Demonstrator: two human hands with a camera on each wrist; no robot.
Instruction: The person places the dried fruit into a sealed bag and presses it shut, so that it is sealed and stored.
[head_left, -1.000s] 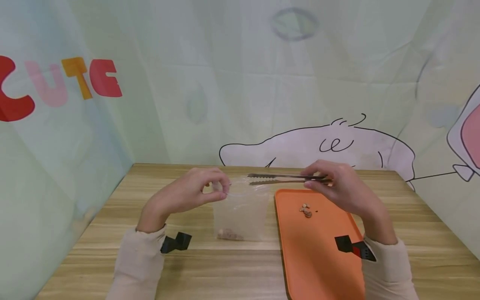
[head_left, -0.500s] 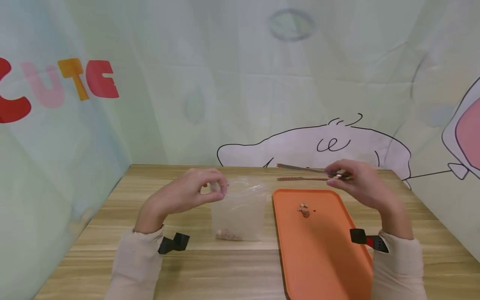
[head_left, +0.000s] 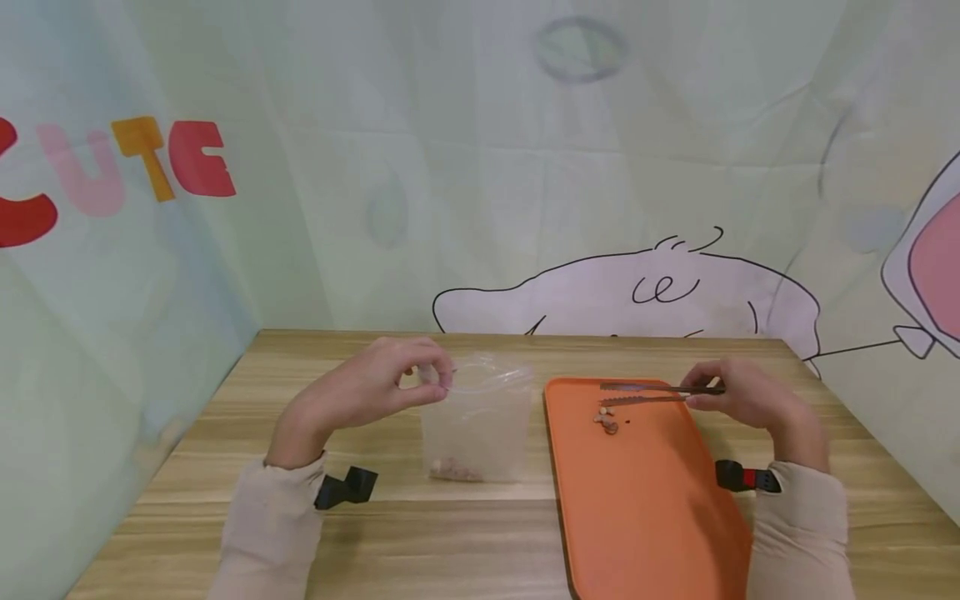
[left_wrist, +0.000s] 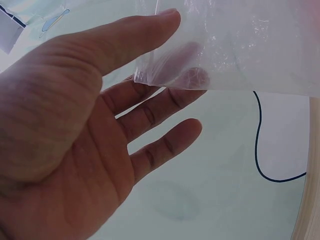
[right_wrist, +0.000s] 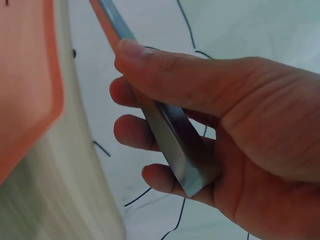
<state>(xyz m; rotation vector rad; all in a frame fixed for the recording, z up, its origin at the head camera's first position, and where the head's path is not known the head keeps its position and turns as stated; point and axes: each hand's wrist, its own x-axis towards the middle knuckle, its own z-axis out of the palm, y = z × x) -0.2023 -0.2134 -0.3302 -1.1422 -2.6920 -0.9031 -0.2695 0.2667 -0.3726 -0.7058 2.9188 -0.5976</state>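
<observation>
while a clear bag (head_left: 480,433), likely light, limp and best held by its rim, is pinched there by the left hand (head_left: 386,379) beside an orange tray (head_left: 645,508), springy-looking tongs (right_wrist: 172,135), tips near brown pieces (head_left: 609,427), are gripped by the right hand (head_left: 757,398).

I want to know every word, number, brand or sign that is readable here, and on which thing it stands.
"CUTE": large coloured letters on the curtain; the picture's edge cuts the C.
Right wrist band: any marking is too small to read.
Bag, tray, tongs: no readable text.
</observation>
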